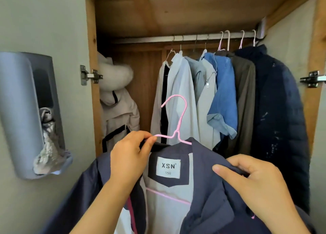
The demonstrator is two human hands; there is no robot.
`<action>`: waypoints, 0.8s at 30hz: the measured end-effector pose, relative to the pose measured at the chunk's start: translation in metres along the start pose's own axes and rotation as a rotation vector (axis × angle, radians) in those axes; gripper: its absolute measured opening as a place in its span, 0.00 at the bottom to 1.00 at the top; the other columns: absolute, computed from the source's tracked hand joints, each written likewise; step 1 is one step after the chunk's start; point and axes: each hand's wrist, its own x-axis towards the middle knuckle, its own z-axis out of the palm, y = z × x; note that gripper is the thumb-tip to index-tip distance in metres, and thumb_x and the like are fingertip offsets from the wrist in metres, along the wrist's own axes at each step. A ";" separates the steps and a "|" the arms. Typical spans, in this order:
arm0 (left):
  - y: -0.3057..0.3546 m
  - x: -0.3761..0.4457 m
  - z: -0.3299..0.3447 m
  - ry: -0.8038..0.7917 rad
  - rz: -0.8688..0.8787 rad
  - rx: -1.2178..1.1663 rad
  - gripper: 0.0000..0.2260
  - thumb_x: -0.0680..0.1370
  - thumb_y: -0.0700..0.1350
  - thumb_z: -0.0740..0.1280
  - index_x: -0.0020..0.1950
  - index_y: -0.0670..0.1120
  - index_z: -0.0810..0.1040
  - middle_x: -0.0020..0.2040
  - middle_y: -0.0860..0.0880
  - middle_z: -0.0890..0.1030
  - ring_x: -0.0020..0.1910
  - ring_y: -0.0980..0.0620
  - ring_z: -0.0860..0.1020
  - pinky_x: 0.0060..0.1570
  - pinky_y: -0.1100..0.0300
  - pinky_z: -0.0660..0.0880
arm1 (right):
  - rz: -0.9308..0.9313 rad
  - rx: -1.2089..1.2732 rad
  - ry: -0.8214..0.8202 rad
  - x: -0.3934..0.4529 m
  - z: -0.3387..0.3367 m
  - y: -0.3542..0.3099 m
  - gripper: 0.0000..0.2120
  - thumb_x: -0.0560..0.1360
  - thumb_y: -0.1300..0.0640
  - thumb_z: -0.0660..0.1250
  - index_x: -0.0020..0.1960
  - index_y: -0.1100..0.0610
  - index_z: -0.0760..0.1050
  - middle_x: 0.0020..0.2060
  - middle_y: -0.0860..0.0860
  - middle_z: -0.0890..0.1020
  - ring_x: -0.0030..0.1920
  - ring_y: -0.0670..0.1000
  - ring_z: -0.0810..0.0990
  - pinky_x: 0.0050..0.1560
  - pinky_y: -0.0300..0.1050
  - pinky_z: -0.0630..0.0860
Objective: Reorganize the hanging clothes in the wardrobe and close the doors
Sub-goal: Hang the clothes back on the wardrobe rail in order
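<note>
In front of the open wardrobe I hold a navy jacket [208, 189] with an "XSN 150" label, on a pink wire hanger [178, 117] whose hook points up. My left hand [128, 154] pinches the jacket's collar at the hanger's left shoulder. My right hand [254, 179] grips the jacket's right collar edge. Inside, a metal rail [158, 39] carries several garments pushed to the right: a white shirt [181, 96], a grey jacket [208, 85], a blue denim shirt [225, 92], an olive coat [245, 101] and a dark navy padded coat [278, 110].
A beige hooded coat [118, 107] hangs at the wardrobe's left inner wall. On the open left door a grey plastic holder [26, 114] contains crumpled cloth. Door hinges [90, 75] [313, 78] stick out on both sides. The rail's left half is bare.
</note>
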 end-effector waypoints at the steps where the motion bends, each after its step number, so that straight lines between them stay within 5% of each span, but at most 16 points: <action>1: -0.002 0.011 0.012 0.009 0.000 0.007 0.08 0.76 0.53 0.65 0.47 0.53 0.82 0.44 0.56 0.81 0.41 0.56 0.76 0.36 0.66 0.68 | -0.027 -0.012 -0.007 0.012 0.000 0.002 0.07 0.65 0.42 0.69 0.41 0.43 0.79 0.31 0.45 0.82 0.35 0.48 0.80 0.40 0.51 0.79; 8: -0.016 0.080 0.064 0.081 -0.012 0.011 0.10 0.78 0.52 0.63 0.51 0.50 0.81 0.47 0.54 0.81 0.45 0.53 0.77 0.40 0.62 0.64 | -0.262 -0.284 -0.140 0.079 0.003 0.002 0.09 0.73 0.47 0.61 0.39 0.51 0.74 0.30 0.49 0.77 0.31 0.48 0.73 0.35 0.43 0.71; 11: -0.025 0.110 0.082 0.117 -0.029 -0.019 0.10 0.78 0.51 0.63 0.52 0.50 0.82 0.49 0.54 0.82 0.47 0.53 0.77 0.41 0.64 0.63 | -0.323 -0.303 -0.079 0.113 0.019 -0.002 0.12 0.73 0.47 0.61 0.32 0.49 0.69 0.26 0.48 0.74 0.30 0.48 0.70 0.32 0.40 0.67; 17: -0.051 0.171 0.114 0.154 -0.004 -0.109 0.11 0.76 0.45 0.68 0.58 0.47 0.80 0.55 0.50 0.80 0.54 0.49 0.77 0.52 0.56 0.73 | -0.302 -0.219 0.116 0.189 0.056 -0.018 0.11 0.72 0.52 0.68 0.33 0.53 0.74 0.25 0.47 0.74 0.33 0.49 0.74 0.37 0.47 0.73; 24: -0.086 0.217 0.146 0.144 -0.007 -0.218 0.15 0.76 0.48 0.65 0.61 0.46 0.78 0.59 0.48 0.77 0.60 0.46 0.75 0.59 0.52 0.71 | -0.316 -0.234 0.245 0.265 0.087 -0.058 0.06 0.72 0.53 0.68 0.42 0.55 0.79 0.35 0.50 0.80 0.39 0.54 0.80 0.43 0.48 0.78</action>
